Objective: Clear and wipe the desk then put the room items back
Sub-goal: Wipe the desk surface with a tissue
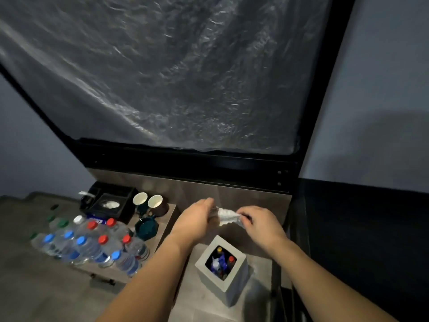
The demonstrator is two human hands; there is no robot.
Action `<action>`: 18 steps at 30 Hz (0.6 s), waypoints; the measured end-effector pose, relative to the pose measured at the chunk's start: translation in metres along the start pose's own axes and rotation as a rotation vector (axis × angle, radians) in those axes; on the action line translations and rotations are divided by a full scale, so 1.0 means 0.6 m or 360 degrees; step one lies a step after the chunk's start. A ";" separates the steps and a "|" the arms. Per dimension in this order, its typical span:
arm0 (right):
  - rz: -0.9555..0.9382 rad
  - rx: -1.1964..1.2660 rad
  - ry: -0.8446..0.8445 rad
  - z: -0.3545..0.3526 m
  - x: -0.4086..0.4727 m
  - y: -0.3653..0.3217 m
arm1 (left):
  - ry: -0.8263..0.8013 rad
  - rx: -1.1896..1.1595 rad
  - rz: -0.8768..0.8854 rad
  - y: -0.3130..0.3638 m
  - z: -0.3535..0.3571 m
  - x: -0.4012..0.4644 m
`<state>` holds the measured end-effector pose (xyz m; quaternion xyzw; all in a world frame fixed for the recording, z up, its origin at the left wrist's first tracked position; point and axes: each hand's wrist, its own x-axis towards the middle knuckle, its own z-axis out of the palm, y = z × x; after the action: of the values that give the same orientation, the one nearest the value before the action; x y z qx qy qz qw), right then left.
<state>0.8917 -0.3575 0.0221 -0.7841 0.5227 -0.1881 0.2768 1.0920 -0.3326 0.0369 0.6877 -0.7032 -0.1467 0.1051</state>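
Note:
My left hand (197,217) and my right hand (260,223) both hold a crumpled white tissue or wipe (226,216), stretched between them in the air. Each hand pinches one end of it. They are above a grey square waste bin (234,287) standing on the floor, with bottles and scraps showing in its opening. The wooden desk (167,219) lies to the left of my hands.
On the desk stand several water bottles (92,247) with red, blue and green caps, two mugs (148,203), a dark green ashtray (146,227) and a black tray (111,203). A large plastic-covered screen (174,77) fills the wall behind.

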 end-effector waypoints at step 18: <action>0.0397 -0.0391 0.0436 0.115 0.279 0.275 | 0.0210 0.0102 0.0712 -0.079 0.302 0.405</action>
<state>0.8778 -0.5456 -0.1346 -0.7082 0.6675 -0.1919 0.1268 1.0652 -0.5647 -0.1624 0.5258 -0.8340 -0.0521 0.1587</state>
